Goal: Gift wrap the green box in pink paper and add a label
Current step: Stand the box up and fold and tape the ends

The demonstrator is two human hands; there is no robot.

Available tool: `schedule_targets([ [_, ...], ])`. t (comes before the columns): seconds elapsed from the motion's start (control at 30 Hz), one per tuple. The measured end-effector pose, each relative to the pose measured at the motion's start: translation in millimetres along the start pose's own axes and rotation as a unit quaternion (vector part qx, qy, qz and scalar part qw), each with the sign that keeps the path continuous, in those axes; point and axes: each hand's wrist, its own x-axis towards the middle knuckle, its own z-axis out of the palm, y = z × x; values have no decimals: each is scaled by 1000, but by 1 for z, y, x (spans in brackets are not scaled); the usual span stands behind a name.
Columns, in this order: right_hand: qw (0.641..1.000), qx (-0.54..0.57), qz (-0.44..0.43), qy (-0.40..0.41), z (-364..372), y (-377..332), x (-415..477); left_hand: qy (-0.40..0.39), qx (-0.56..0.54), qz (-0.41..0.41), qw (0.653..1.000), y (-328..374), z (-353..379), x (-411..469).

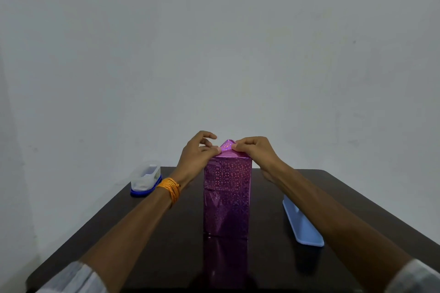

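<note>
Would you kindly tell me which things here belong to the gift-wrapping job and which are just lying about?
In the job: wrapped box, standing upright; its top flap, pinched by left hand and right hand.
Lying about: clear container with blue base; light blue tray, both untouched on the table.

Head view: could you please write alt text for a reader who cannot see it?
The left hand and right hand pinch a pointed flap of pink paper atop a tall wrapped box on a dark table. A clear container sits left of it, a pale blue tray right.
</note>
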Motion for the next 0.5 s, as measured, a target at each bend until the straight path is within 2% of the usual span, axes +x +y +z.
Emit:
schedule_targets([
  [0.3, 999, -9, 43, 7, 3, 1, 1, 22, 51, -32, 998, 4, 2, 3],
  [0.5, 993, 72, 94, 27, 10, -1, 4, 43, 86, -45, 994, 8, 3, 9],
])
